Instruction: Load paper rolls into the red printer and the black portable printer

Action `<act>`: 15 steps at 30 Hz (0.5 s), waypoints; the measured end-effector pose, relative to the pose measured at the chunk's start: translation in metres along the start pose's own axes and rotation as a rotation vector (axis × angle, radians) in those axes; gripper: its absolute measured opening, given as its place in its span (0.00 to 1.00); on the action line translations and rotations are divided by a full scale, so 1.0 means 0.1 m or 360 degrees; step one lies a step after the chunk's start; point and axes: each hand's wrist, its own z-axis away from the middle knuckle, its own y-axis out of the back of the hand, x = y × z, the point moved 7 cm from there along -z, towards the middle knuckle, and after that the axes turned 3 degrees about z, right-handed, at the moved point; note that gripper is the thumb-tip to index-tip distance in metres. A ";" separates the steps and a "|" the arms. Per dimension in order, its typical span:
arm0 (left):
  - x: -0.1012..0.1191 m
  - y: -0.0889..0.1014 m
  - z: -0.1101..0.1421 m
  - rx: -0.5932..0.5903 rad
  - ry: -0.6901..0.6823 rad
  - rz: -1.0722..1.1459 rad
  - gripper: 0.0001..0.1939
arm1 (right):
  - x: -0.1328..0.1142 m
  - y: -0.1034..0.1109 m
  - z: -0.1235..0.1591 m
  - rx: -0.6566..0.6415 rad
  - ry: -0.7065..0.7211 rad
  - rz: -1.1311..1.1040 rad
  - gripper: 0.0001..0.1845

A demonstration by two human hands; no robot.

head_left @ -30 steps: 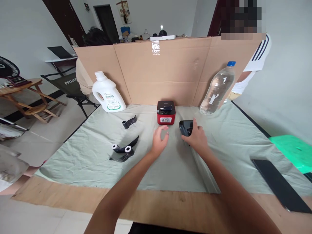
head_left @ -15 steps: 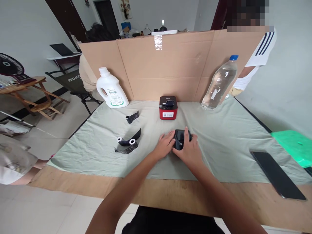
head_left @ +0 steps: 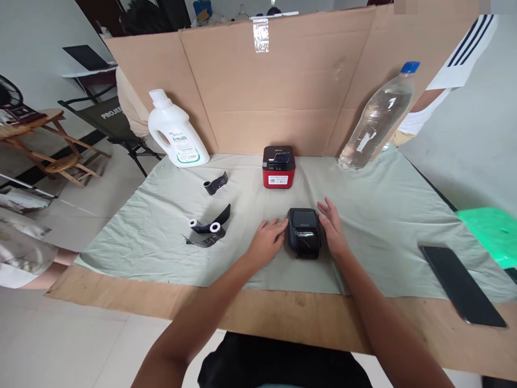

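Observation:
A black portable printer [head_left: 304,221] lies on the green cloth in front of me, with a glossy dark strip across its lower half. My left hand [head_left: 265,241] rests on the cloth at its left side, fingers loosely stretched and their tips at the casing. Along the right side stands my right hand [head_left: 333,226], its fingers apart and the thumb side near or against the casing. Neither hand grips anything. Behind the printer sits a red and black box-shaped device [head_left: 278,175] with a small dark piece on its top.
Black strip rolls [head_left: 205,229] and a shorter one [head_left: 216,184] lie at the left. A white jug [head_left: 177,132] and a water bottle [head_left: 377,118] stand before a cardboard screen [head_left: 278,91]. A phone [head_left: 462,285] lies at right, near a green plastic item [head_left: 490,234]. People are behind the screen.
My right hand has lifted off the printer's top and moved to its right side, uncovering it. My left hand has drawn slightly left. The view has tilted down.

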 end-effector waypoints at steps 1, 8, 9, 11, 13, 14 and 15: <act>0.00 -0.01 0.01 0.0002 -0.0001 -0.0013 0.27 | 0.04 -0.04 0.02 0.0009 -0.0015 -0.0031 0.40; -0.02 -0.09 0.01 0.0057 -0.0023 -0.0071 0.30 | 0.03 -0.21 0.16 0.0045 0.0002 -0.0002 0.40; -0.02 -0.09 0.02 0.0061 -0.0019 -0.0081 0.30 | 0.03 -0.20 0.16 0.0053 0.0001 -0.0011 0.40; -0.02 -0.10 0.02 0.0047 -0.0018 -0.0104 0.33 | 0.03 -0.20 0.16 0.0054 0.0007 -0.0030 0.40; -0.02 -0.10 0.02 0.0024 -0.0025 -0.0131 0.36 | 0.03 -0.20 0.16 0.0047 0.0026 -0.0041 0.39; -0.02 -0.10 0.03 0.0016 -0.0032 -0.0147 0.37 | 0.04 -0.20 0.16 0.0047 0.0034 -0.0042 0.39; -0.02 -0.10 0.03 0.0011 -0.0041 -0.0164 0.38 | 0.04 -0.21 0.15 0.0046 0.0040 -0.0039 0.39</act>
